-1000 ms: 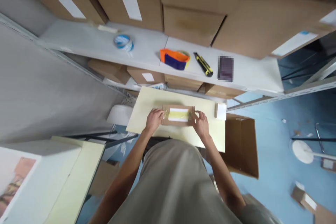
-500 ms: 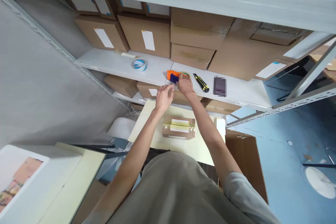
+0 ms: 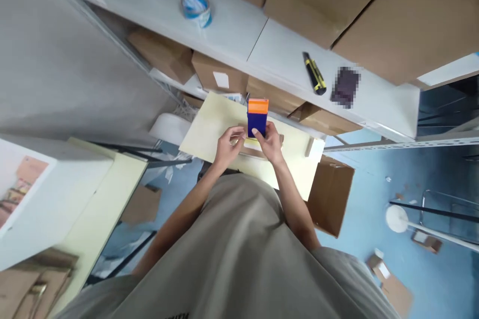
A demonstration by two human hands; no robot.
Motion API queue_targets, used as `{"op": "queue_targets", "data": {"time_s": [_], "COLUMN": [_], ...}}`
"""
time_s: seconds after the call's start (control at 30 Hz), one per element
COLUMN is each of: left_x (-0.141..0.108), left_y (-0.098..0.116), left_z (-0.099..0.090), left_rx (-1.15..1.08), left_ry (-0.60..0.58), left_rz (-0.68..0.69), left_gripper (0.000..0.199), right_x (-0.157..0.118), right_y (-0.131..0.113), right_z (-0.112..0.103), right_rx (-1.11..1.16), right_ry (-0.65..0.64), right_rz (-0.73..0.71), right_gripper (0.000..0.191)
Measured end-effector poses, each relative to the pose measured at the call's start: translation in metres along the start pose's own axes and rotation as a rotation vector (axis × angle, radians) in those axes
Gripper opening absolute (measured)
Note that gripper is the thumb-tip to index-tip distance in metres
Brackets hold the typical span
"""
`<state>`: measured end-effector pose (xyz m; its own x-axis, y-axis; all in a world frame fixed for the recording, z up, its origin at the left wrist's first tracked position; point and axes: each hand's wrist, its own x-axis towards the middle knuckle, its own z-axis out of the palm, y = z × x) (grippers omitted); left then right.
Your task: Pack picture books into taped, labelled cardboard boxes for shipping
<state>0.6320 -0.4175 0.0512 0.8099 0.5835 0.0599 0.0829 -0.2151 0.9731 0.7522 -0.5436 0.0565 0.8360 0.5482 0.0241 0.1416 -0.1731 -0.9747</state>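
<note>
My right hand (image 3: 272, 144) grips an orange and dark-blue tape dispenser (image 3: 257, 118), thumb across its blue face, and holds it upright above the table. Beside it, my left hand (image 3: 226, 147) is loosely curved, with a gap between thumb and fingers; nothing plainly shows in it. Beneath both hands, a small cardboard box (image 3: 251, 152) with a white label lies on the pale yellow table (image 3: 204, 124), largely covered by the hands and dispenser.
On the shelf (image 3: 232, 25) ahead are a blue-and-white tape roll (image 3: 196, 9), a yellow-black utility knife (image 3: 314, 74) and a pixelated dark object (image 3: 346, 87). Cardboard boxes (image 3: 318, 0) stand behind them. A large open carton (image 3: 331, 197) stands right of the table; a white machine (image 3: 71, 184) is at left.
My right hand has lifted the tape dispenser off the shelf and brought it back over the box. The left hand has come down beside it. The view has tilted downward.
</note>
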Motion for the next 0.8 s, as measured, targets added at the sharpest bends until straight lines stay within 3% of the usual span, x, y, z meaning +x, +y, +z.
{"op": "queue_targets", "data": {"time_s": [0.13,0.27,0.37,0.53,0.6,0.8], "left_x": [-0.039,-0.051,-0.046,-0.025,-0.015,-0.001], "left_y": [-0.016,-0.025,-0.027,-0.012,-0.001,0.027], "left_z": [0.004,0.003,-0.005,-0.029,-0.039,-0.05], "left_rx": [-0.043,0.0,0.034,-0.096,-0.162,-0.181], "left_ry": [-0.075,-0.17,-0.301,-0.239,-0.285,-0.474], "left_rz": [-0.068,-0.101,-0.107,-0.258,-0.318,-0.317], "left_gripper": [0.023,0.026,0.029,0.055,0.06,0.056], "right_x": [-0.059,-0.077,-0.082,-0.094,-0.098,-0.104], "right_y": [0.026,0.032,0.03,0.026,0.024,0.011], "right_z": [0.013,0.012,0.005,-0.013,-0.022,-0.045], "right_rx": [0.158,0.132,0.075,0.031,-0.027,-0.188], "right_ry": [0.014,0.028,-0.003,-0.166,-0.224,-0.381], "right_rz": [0.216,0.263,0.249,0.226,0.207,0.137], "right_gripper": [0.067,0.065,0.061,0.057,0.055,0.05]}}
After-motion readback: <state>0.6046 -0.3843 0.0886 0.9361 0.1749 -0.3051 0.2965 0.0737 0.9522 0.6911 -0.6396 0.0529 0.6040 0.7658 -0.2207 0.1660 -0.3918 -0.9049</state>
